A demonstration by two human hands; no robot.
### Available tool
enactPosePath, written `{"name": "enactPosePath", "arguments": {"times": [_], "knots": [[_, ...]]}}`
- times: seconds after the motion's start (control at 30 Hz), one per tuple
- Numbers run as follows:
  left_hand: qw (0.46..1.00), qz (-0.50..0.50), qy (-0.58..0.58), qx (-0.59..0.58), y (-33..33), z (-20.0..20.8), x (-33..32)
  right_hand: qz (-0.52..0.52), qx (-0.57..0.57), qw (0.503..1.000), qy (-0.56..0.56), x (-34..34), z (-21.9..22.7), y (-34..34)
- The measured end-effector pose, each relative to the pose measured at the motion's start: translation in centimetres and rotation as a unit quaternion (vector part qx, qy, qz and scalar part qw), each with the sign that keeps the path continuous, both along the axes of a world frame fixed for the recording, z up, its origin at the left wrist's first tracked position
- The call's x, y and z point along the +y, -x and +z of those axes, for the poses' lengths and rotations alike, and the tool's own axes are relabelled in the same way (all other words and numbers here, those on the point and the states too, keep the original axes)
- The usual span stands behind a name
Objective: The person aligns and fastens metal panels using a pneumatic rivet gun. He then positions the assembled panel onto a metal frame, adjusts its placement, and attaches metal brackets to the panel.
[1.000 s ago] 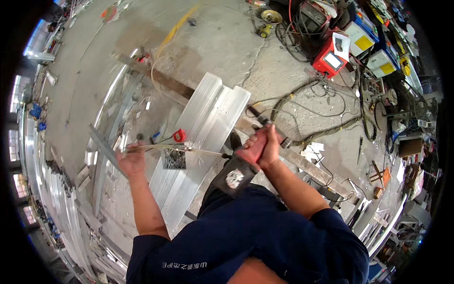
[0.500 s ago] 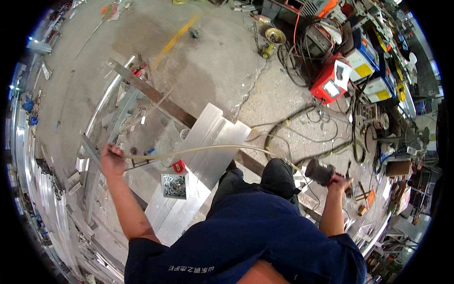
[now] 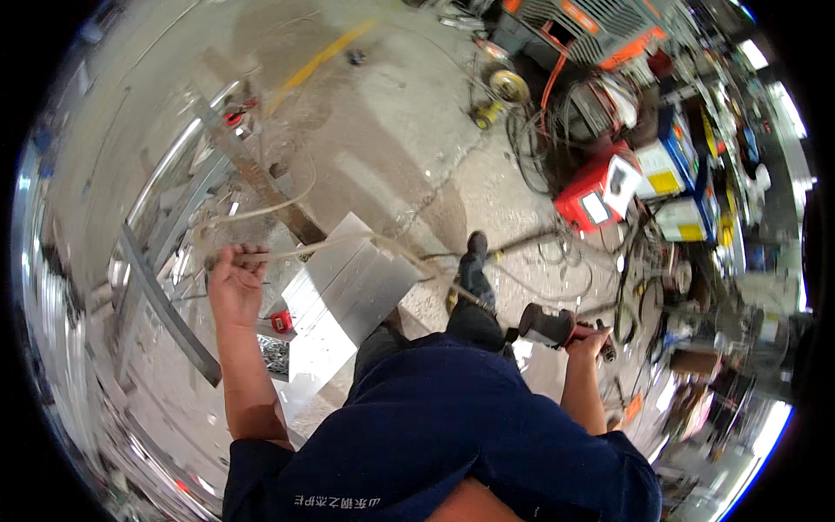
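Note:
A pale air hose (image 3: 348, 241) runs in a slack curve across the front of me. My left hand (image 3: 235, 274) is closed round it at the left. Out at the right, my right hand (image 3: 589, 339) grips what looks like an air rivet gun (image 3: 548, 325), with a dark round cylinder and red parts. The hose leads to the cylinder end of this tool. Between my hands lie flat silver metal profiles (image 3: 352, 278). On their left part stand a box of small metal fasteners (image 3: 276, 355) and a red tape measure (image 3: 281, 321).
My foot (image 3: 476, 245) is on the concrete floor, near dark cables (image 3: 531, 239). A red machine (image 3: 596, 191), white-and-blue boxes (image 3: 683, 217) and an orange-grey machine (image 3: 591, 30) crowd the far right. Steel bars (image 3: 170, 304) and metal frames lie at the left.
My right hand has brought the tool slightly left. My left hand has shifted right, still on the hose. One foot now shows ahead, and the view has turned.

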State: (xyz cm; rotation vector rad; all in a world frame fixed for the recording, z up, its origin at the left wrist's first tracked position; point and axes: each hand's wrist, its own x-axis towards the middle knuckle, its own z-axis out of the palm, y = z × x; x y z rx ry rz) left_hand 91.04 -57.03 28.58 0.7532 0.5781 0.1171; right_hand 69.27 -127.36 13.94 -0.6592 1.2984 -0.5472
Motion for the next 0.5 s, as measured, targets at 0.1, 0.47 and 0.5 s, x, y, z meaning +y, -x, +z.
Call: {"name": "enactPosePath", "arguments": {"times": [0.1,0.47,0.5], "knots": [[0.991,-0.057,-0.122,-0.012,-0.6,-0.9,-6.0,0.107,0.021,0.991,-0.081,-4.9,-4.3,-8.3],[0.958,-0.045,-0.228,0.169,-7.6,3.5,-22.7,0.273,0.006,0.952,-0.136,-7.9,-7.1,-35.0],[0.949,-0.027,-0.254,0.183,-8.4,3.7,-23.4,0.276,0.021,0.95,-0.144,-8.0,-6.4,-36.2]]}}
